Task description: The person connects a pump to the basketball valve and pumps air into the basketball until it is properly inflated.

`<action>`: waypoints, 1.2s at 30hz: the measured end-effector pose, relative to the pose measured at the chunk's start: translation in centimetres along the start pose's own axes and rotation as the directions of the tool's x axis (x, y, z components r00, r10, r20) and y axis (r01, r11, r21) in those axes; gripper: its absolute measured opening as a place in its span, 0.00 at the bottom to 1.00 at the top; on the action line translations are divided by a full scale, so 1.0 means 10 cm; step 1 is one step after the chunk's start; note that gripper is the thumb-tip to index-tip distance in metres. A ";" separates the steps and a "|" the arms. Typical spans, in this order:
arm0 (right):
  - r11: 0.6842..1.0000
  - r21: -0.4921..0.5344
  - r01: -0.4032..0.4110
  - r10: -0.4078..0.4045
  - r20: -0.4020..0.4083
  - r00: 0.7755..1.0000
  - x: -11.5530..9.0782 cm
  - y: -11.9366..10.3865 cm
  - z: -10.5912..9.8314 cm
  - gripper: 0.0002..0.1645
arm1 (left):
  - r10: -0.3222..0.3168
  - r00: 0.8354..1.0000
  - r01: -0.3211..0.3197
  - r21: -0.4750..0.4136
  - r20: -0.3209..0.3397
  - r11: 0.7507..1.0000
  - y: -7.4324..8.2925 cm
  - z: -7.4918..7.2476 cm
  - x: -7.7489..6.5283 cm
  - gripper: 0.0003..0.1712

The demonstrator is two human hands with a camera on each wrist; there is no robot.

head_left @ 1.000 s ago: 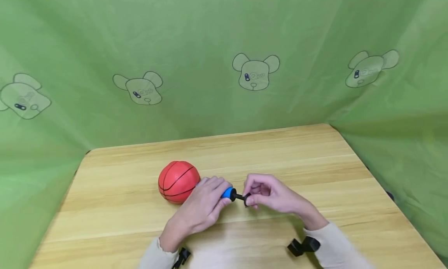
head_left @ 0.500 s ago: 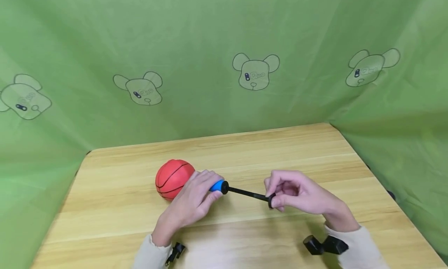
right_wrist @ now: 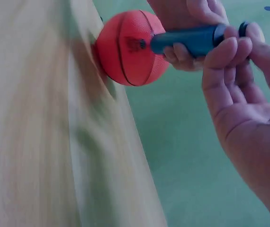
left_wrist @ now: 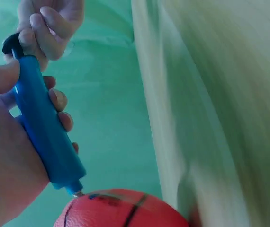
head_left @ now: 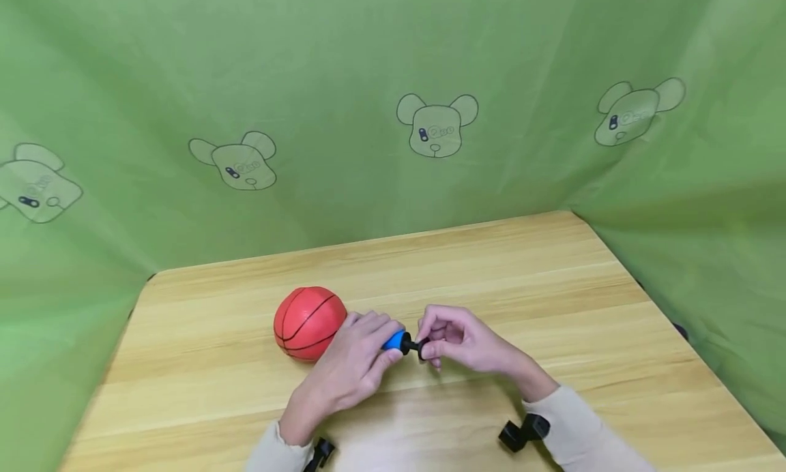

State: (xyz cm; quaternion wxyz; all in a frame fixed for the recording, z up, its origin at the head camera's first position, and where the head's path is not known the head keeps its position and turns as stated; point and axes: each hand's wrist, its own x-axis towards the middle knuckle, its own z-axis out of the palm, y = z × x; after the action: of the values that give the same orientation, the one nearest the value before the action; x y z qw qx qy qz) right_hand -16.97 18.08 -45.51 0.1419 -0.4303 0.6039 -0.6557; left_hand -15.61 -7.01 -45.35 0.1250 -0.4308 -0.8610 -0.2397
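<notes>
A small red basketball (head_left: 309, 322) with black lines rests on the table, left of both hands. My left hand (head_left: 346, 363) grips the blue barrel of a hand pump (left_wrist: 47, 125), fingers wrapped round it. At the pump's nozzle end, a short metal needle (left_wrist: 78, 193) meets the ball's surface in the left wrist view. The right hand (head_left: 463, 342) pinches the black handle (head_left: 421, 349) between thumb and fingers. Only a short length of the black rod shows between handle and barrel, so the plunger is pushed nearly in.
The wooden table (head_left: 491, 267) is backed by a green curtain (head_left: 344, 151) printed with bear faces, which also hangs along both sides. Black camera mounts sit on both wrists, the right one (head_left: 524, 432) close above the tabletop.
The right hand drew the handle out to the right, baring a long rod, then pushed it back toward the barrel. The left hand and ball shifted slightly left, then back right.
</notes>
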 end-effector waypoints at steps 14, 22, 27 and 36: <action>0.982 0.033 0.185 -0.188 0.189 0.964 -0.18 -0.65 -0.26 0.18 | 0.023 0.998 -0.029 -0.095 -0.062 0.995 -0.10 -0.16 0.01 0.09; 0.998 -0.039 0.058 -0.057 0.027 0.998 0.02 -0.29 -0.04 0.12 | 0.003 1.000 -0.005 -0.081 -0.029 0.997 0.02 -0.08 0.00 0.08; 1.000 -0.028 -0.001 0.001 0.001 1.000 0.08 -0.14 0.05 0.09 | 0.012 0.999 -0.015 -0.075 -0.041 0.997 0.01 -0.05 -0.04 0.09; 0.985 0.072 0.154 -0.165 0.173 0.971 -0.11 -0.56 -0.25 0.13 | -0.009 0.998 0.004 -0.084 -0.058 0.996 -0.09 -0.19 -0.03 0.08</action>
State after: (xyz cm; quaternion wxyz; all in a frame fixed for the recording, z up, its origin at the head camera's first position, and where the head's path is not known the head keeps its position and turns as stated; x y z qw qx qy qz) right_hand -16.27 21.78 -40.53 0.1547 -0.5302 0.5330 -0.6410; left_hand -16.10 -8.68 -44.17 0.1313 -0.4255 -0.8476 -0.2886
